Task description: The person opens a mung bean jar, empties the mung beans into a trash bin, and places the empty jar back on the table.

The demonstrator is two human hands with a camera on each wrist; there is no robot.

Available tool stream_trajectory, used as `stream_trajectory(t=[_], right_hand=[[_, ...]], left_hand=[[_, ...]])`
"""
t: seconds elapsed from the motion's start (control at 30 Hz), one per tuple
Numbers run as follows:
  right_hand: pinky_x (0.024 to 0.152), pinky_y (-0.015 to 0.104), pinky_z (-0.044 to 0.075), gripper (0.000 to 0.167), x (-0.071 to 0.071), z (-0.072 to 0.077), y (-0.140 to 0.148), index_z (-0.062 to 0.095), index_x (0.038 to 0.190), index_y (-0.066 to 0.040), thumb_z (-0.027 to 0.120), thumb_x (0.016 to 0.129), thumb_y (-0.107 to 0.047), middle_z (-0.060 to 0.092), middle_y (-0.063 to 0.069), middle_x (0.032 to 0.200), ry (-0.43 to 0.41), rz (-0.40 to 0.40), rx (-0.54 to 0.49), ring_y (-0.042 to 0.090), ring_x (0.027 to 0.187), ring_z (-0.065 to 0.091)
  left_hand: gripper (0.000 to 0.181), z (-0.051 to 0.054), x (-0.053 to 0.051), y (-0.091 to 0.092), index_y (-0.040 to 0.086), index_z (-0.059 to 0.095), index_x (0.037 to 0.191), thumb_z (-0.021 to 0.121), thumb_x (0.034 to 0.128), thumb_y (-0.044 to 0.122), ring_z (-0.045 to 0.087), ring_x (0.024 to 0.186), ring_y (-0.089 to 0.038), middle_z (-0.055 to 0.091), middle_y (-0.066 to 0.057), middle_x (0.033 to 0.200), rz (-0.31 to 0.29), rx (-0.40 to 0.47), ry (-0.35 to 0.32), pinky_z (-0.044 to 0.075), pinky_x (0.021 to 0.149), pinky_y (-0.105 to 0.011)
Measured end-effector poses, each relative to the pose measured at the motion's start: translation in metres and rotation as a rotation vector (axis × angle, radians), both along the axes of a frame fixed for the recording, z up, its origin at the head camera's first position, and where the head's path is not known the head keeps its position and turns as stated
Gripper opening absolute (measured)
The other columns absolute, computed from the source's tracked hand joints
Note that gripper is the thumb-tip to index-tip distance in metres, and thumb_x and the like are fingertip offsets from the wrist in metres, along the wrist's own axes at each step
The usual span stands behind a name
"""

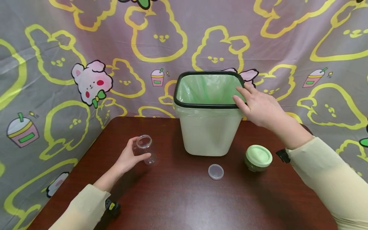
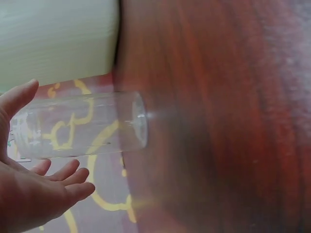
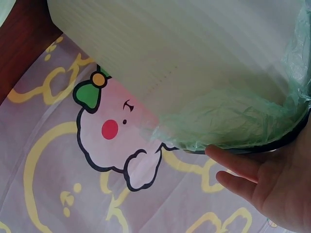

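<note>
A clear, lidless plastic jar (image 1: 145, 147) stands upright on the table at the left. Around its sides is my left hand (image 1: 130, 158), the thumb in front and the fingers to the left. In the left wrist view those fingers are loosely spread beside the jar (image 2: 92, 124); firm contact cannot be made out. My right hand (image 1: 260, 105) is at the right edge of a pale bin (image 1: 211, 131). Its fingertips touch the black rim in the head view, and the right wrist view shows them by the green bin liner (image 3: 223, 116).
A round translucent lid (image 1: 216, 172) lies flat in front of the bin. To its right stands a small container (image 1: 258, 156) with a light green lid. A cartoon-printed curtain (image 1: 115, 48) hangs behind the dark wooden table (image 1: 178, 198).
</note>
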State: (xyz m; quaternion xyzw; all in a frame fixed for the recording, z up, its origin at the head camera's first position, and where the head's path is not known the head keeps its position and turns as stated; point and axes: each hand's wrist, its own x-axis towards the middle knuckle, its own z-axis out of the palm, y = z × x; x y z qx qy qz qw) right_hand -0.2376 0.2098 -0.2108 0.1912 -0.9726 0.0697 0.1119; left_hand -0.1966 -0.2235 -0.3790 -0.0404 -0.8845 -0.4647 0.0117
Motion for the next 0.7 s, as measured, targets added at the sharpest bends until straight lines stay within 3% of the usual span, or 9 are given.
stream_trajectory(t=[0.37,0.7], right_hand=[[0.096,0.064,0.034,0.065,0.001,-0.002,-0.001,0.035,0.148,-0.002,0.022,0.104,-0.049,0.025,0.027,0.152,0.020,0.005,-0.024,0.049,0.132,0.034],[0.096,0.066,0.032,0.068,-0.001,-0.004,0.001,0.033,0.150,-0.008,0.022,0.102,-0.054,0.024,0.024,0.154,0.022,-0.025,-0.059,0.046,0.136,0.030]], left_hand=[[0.072,0.014,0.004,0.001,0.003,0.032,0.141,0.074,0.0871,0.024,0.038,0.130,-0.038,0.043,-0.023,0.139,0.018,-0.055,0.135,0.026,0.104,-0.063],[0.069,0.029,0.008,0.007,0.005,0.036,0.141,0.075,0.0869,0.025,0.037,0.132,-0.037,0.042,-0.019,0.142,-0.011,-0.101,0.256,0.030,0.104,-0.061]])
